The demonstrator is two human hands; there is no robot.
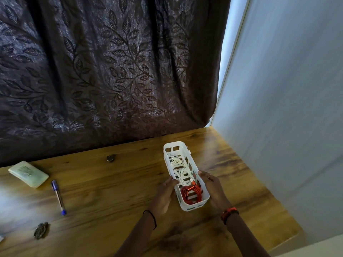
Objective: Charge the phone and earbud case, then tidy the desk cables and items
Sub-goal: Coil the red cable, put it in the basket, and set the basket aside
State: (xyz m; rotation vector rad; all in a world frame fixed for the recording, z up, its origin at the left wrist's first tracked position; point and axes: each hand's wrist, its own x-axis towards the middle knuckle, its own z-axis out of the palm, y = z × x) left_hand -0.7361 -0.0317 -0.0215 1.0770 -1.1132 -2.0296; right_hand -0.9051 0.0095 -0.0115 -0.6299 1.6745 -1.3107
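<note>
A long white slotted basket (193,207) lies on the wooden desk (115,184) at centre right. Coiled white cables (179,168) fill its far half and a bundle of red cable (191,194) fills its near end. My left hand (164,194) presses against the basket's left wall, and my right hand (212,188) holds its right wall. Both hands grip the basket between them. No phone or earbud case is clearly visible.
On the left of the desk lie a pale green wallet-like case (28,174), a blue pen (59,196) and a small dark object (41,230). A small round dark item (110,158) sits near the curtain (104,67). A wall (289,108) borders the desk's right edge.
</note>
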